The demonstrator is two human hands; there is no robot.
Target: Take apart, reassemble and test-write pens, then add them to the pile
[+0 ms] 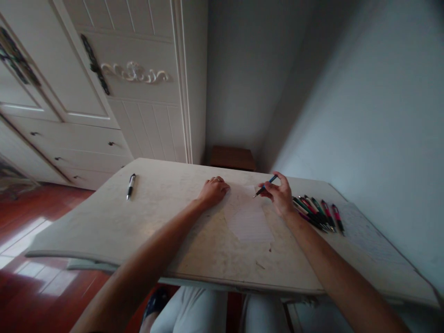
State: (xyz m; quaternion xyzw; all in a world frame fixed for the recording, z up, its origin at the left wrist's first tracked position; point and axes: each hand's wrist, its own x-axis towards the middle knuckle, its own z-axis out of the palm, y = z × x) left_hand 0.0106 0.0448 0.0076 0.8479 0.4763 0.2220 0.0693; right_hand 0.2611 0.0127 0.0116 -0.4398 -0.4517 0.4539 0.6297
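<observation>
My right hand (280, 193) is closed around a blue pen (268, 183). Its dark tip points down and left, over the upper part of a lined sheet of paper (249, 224). Whether the tip touches the paper is hard to tell. At the sheet's upper left edge rests my left hand (213, 192), a ring on one finger. Its fingers are curled down against the table, with their ends hidden, and no object shows in it. Right of my right wrist lies a loose bunch of several pens (314, 210), with black, green, pink and white parts.
A white and black pen (131, 186) lies alone toward the left of the worn pale table (166, 180). Another written sheet (371, 231) lies along the right edge by the wall. Beyond the table stand a white wardrobe (145, 115) and a low brown wooden piece (232, 157).
</observation>
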